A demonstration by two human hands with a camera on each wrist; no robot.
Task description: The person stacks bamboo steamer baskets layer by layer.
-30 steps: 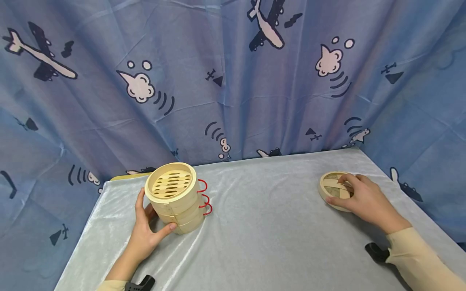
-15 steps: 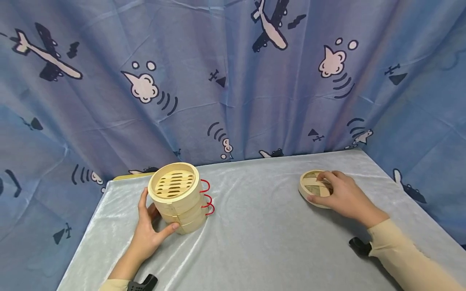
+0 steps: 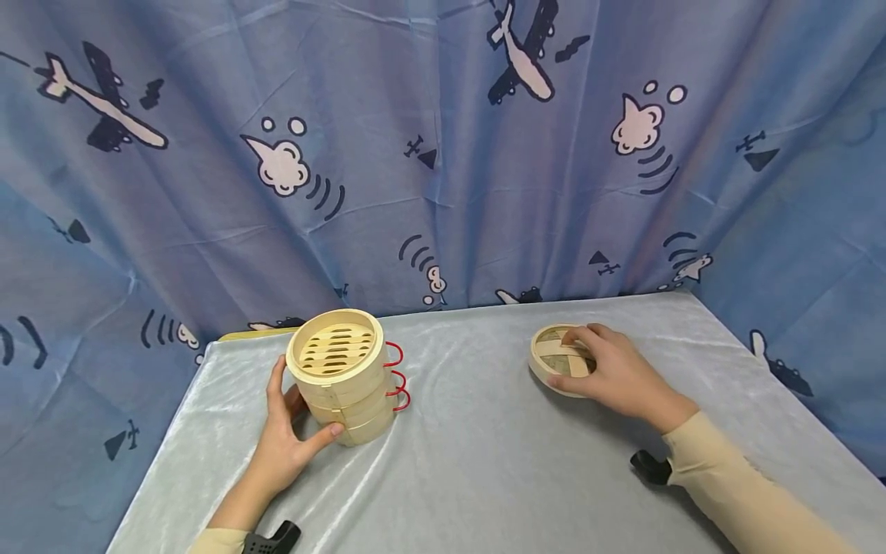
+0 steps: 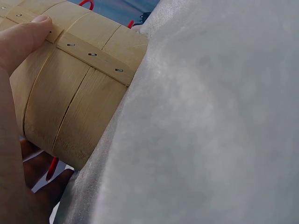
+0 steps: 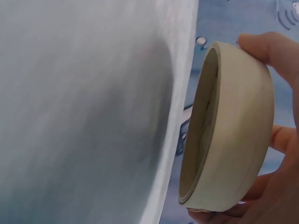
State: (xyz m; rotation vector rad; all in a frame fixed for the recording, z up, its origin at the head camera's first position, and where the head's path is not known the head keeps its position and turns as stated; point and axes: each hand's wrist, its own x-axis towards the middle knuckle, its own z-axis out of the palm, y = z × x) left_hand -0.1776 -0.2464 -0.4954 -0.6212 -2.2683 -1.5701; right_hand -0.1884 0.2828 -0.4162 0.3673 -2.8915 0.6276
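At the left of the head view a stack of round bamboo steamer baskets [image 3: 353,404] stands on the grey cloth, its slatted top uncovered. Red loops [image 3: 398,378] stick out from its right side. My left hand [image 3: 280,450] grips the stack, thumb on the near wall and fingers round the left side; in the left wrist view the thumb [image 4: 28,39] presses the stapled seam. Right of centre, my right hand [image 3: 619,381] holds a bamboo steamer lid [image 3: 545,365] by its rim. In the right wrist view the lid [image 5: 238,126] is raised off the cloth, its hollow underside facing the cloth.
A grey velvety cloth [image 3: 471,462] covers the table, its far edge meeting a blue curtain [image 3: 374,154] printed with planes. A yellow strip [image 3: 252,334] shows at the back left edge, behind the stack.
My right hand has carried the lid leftward across the table towards the stack. The left hand keeps its grip, and the stack stays in place; the head view has shifted slightly.
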